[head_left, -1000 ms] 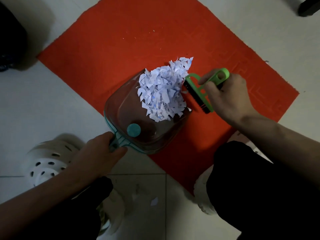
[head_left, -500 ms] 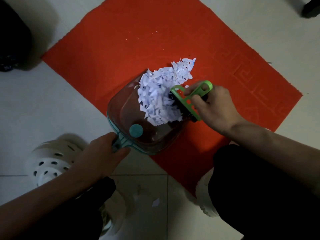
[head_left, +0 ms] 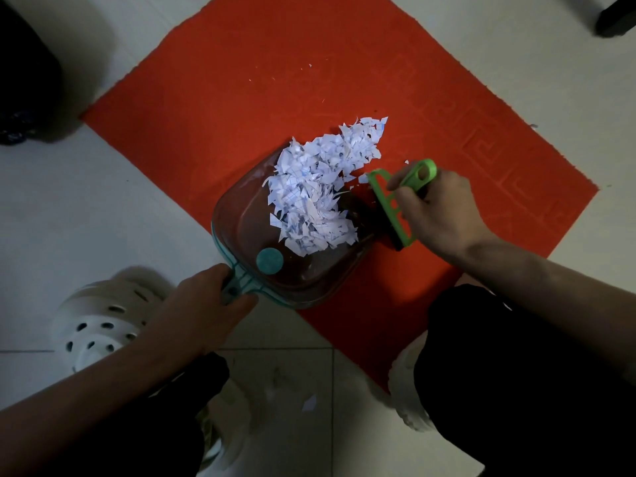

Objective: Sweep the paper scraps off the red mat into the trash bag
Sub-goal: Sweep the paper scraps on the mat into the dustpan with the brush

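A pile of white paper scraps point(head_left: 320, 187) lies partly in a clear dustpan with a teal rim point(head_left: 241, 215) and partly on the red mat point(head_left: 241, 108) beyond the pan's mouth. My left hand point(head_left: 199, 311) grips the dustpan's teal handle at the mat's near edge. My right hand point(head_left: 437, 208) holds a green hand brush point(head_left: 392, 204), whose dark bristles stand at the right side of the pan's mouth, next to the pile. A few tiny scraps dot the mat farther back.
A dark bag-like shape point(head_left: 24, 70) sits at the far left on the pale tiled floor. White perforated clogs point(head_left: 99, 321) and my dark-trousered knees fill the bottom. One loose scrap point(head_left: 309, 403) lies on the tiles between my feet. A dark object point(head_left: 616, 15) is at top right.
The brush pushed left into the pile, driving scraps deeper into the dustpan, then drew back right to the pan's mouth. My left hand kept the dustpan still.
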Tool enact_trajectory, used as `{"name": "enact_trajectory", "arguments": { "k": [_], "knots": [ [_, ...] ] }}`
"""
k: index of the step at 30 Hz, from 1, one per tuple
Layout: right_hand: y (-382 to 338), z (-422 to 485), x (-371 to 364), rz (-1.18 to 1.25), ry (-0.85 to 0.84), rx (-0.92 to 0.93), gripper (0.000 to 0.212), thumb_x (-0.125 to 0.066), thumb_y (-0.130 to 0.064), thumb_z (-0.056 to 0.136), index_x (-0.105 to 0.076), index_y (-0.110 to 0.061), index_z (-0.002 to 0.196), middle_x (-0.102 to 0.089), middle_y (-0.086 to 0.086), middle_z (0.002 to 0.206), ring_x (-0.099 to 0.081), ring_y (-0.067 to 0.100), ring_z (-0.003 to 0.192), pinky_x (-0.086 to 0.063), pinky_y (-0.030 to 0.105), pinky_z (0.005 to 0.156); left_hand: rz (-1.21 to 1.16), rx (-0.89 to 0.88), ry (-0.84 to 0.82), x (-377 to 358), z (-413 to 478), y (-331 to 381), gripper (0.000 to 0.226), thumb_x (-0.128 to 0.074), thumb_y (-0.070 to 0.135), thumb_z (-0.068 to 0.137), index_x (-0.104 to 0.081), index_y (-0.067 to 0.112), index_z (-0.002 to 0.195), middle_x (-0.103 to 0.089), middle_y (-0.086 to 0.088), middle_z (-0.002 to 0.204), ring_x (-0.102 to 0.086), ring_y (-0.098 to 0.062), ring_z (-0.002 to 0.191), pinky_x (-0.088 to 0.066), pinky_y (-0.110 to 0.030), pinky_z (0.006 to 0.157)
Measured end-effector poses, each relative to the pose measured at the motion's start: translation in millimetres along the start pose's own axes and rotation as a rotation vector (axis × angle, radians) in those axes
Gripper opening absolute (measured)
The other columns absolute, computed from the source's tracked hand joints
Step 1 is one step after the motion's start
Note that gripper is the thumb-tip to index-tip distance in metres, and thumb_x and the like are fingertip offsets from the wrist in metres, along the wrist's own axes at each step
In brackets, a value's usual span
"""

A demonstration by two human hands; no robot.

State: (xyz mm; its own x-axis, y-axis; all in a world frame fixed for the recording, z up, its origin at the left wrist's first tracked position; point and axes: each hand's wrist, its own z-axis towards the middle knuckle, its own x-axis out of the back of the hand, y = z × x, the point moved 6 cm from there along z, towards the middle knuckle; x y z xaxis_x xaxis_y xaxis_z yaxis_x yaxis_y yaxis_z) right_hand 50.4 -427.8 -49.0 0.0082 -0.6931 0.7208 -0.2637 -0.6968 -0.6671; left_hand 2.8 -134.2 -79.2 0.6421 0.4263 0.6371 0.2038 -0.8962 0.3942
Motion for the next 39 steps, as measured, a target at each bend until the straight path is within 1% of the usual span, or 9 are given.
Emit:
{"name": "enact_trajectory", "arguments": {
  "k": [3,8,14,19,24,27,31,35,39],
  "knots": [
    [-9,-2,-3,0.032,-0.036,0.027,0.029,-0.045,-0.024,0.076,-0.071,-0.016,0.087,-0.057,-0.016,0.063,-0.064,0.018,0.066,-0.05,0.026,0.066,0.01,-0.006,0.007,0,0,0,0.029,-0.064,0.036,0.087,-0.052,0.01,0.081,-0.063,-0.011,0.076,-0.061,-0.029,0.068,-0.052,-0.04,0.067],
    [7,5,21,0.01,0.136,-0.006,0.04,-0.04,-0.042,0.074,-0.068,-0.017,0.088,-0.062,0.002,0.079,-0.051,0.004,0.061,-0.035,0.011,0.058,0.0,-0.009,0.018,1,0,-1,0.029,-0.064,0.036,0.086,-0.05,0.012,0.077,-0.063,-0.01,0.073,-0.06,-0.029,0.064,-0.052,-0.039,0.064],
    [33,22,36,-0.159,0.198,-0.088,0.022,-0.05,-0.011,0.093,-0.067,-0.01,0.107,-0.061,0.016,0.11,-0.058,0.028,0.094,-0.042,0.03,0.078,0.009,-0.017,0.02,2,0,-2,0.029,-0.065,0.036,0.086,-0.05,0.013,0.075,-0.062,-0.01,0.072,-0.06,-0.028,0.065,-0.052,-0.038,0.064],
    [20,17,12,-0.098,0.029,-0.029,0.023,-0.052,-0.008,0.091,-0.07,-0.016,0.101,-0.067,0.008,0.089,-0.052,0.017,0.065,-0.036,0.012,0.055,0.0,-0.006,0.013,2,2,-4,0.028,-0.065,0.037,0.086,-0.051,0.014,0.077,-0.062,-0.008,0.073,-0.06,-0.027,0.065,-0.054,-0.039,0.064],
    [17,6,29,0.005,0.116,-0.039,0.025,-0.047,-0.013,0.085,-0.069,-0.017,0.096,-0.067,0.009,0.079,-0.064,0.029,0.072,-0.053,0.045,0.068,0.006,-0.007,0.01,2,1,-3,0.028,-0.065,0.036,0.086,-0.048,0.016,0.073,-0.061,-0.008,0.072,-0.06,-0.025,0.065,-0.051,-0.037,0.064],
    [35,0,44,-0.013,0.199,-0.128,0.022,-0.046,-0.015,0.088,-0.067,-0.016,0.095,-0.065,0.007,0.08,-0.063,0.026,0.071,-0.052,0.038,0.062,-0.013,-0.004,-0.001,3,1,-1,0.027,-0.065,0.035,0.086,-0.048,0.018,0.073,-0.061,-0.006,0.071,-0.059,-0.023,0.063,-0.052,-0.037,0.062],
    [53,-11,42,-0.03,0.213,-0.223,0.02,-0.049,-0.021,0.093,-0.066,-0.011,0.096,-0.063,0.009,0.08,-0.052,0.009,0.059,-0.037,0.021,0.053,-0.02,-0.01,0.003,3,1,-2,0.028,-0.065,0.035,0.086,-0.049,0.016,0.073,-0.062,-0.008,0.07,-0.06,-0.026,0.062,-0.054,-0.04,0.064],
    [37,-10,21,0.032,0.167,-0.193,0.023,-0.049,-0.028,0.085,-0.068,-0.016,0.092,-0.066,0.006,0.076,-0.065,0.021,0.069,-0.052,0.032,0.067,-0.032,-0.003,-0.008,2,1,-2,0.025,-0.065,0.033,0.086,-0.053,0.012,0.079,-0.062,-0.01,0.071,-0.06,-0.028,0.063,-0.054,-0.042,0.064],
    [27,-5,16,0.168,0.144,-0.177,0.02,-0.049,-0.014,0.082,-0.065,-0.019,0.091,-0.069,0.006,0.074,-0.07,0.018,0.067,-0.058,0.041,0.067,-0.026,0.0,0.001,1,1,-1,0.026,-0.065,0.031,0.086,-0.051,0.012,0.076,-0.061,-0.011,0.07,-0.059,-0.027,0.06,-0.052,-0.04,0.063]
  ]
}}
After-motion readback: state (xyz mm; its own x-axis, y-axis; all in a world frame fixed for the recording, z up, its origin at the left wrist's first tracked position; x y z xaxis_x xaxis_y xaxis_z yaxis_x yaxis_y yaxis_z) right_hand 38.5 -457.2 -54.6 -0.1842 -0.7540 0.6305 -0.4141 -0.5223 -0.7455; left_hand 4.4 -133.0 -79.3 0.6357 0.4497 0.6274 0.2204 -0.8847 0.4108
